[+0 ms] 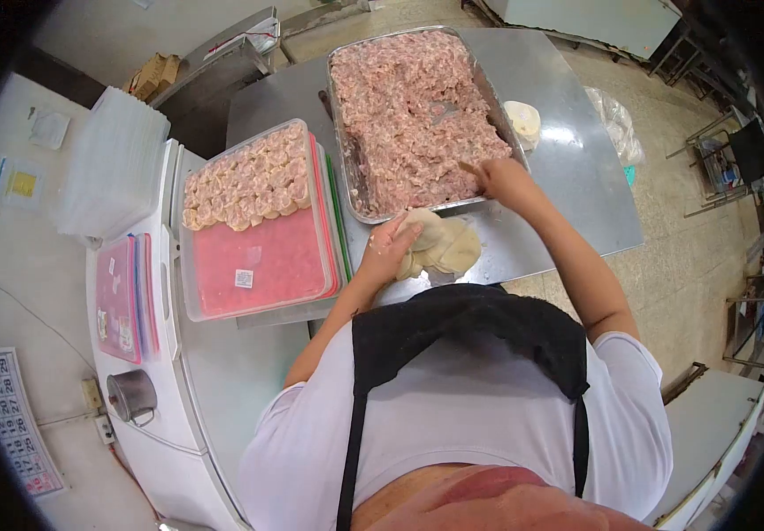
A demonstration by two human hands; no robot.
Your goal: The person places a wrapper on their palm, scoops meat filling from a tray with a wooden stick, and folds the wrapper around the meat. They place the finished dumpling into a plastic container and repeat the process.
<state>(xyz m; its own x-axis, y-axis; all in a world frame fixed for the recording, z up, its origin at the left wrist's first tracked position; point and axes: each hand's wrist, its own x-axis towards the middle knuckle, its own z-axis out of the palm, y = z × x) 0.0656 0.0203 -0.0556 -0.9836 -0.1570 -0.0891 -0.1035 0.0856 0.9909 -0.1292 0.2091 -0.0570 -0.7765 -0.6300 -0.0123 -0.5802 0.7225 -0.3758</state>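
Below the black apron [461, 327], the left hand [388, 250] cups one wrapper [423, 228] above the wrapper stack [454, 252] on the bench [576, 168]. The right hand [503, 180] pinches a thin spatula [468, 165] in the minced filling [408, 115]. The dumpling box [262, 257] is about a third full, and most of the filling remains.

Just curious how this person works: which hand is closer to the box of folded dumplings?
Left. The left hand, holding dough wrappers, is just right of the box of folded dumplings; the right hand is farther off, at the meat tray edge.
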